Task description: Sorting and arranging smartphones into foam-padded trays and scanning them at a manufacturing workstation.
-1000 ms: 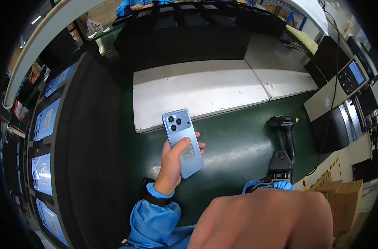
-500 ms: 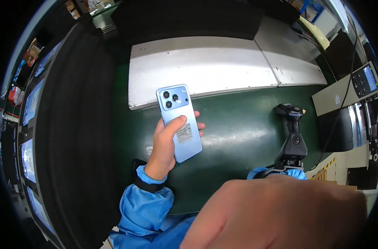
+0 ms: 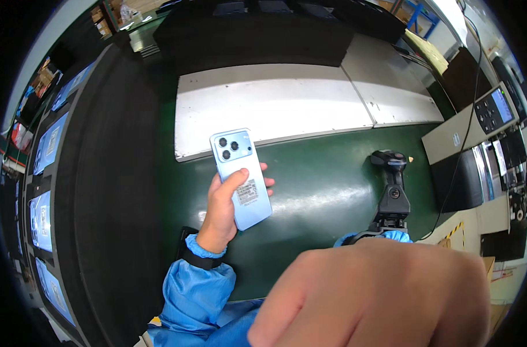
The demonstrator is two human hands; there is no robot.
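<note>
My left hand [image 3: 220,205] is closed around a light blue smartphone [image 3: 254,217], its back facing up. The thumb lies flat on the phone's back, above a white printed label [image 3: 248,192]; fingertips show past its right edge. Three camera lenses sit at the phone's upper left. Very close and large at the lower right is my right hand [image 3: 373,295], knuckles toward me and fingers curled together. Its fingertips, and whatever they may hold, are hidden. Beyond it, a black jointed device [image 3: 393,194] on a strap stands out from the right cuff.
Below the phone spreads a green tabletop [image 3: 309,179]. A white slab [image 3: 275,98] lies behind it, with black foam blocks [image 3: 252,43] beyond. To the left, a black foam rack [image 3: 101,191] holds several blue phones [image 3: 42,221]. A beige machine with a screen [image 3: 471,118] and a cable stand right.
The whole view has shifted slightly, with the table and machine further left in the picture. My left hand still grips the phone, now a little lower left; my right hand stays close and curled.
</note>
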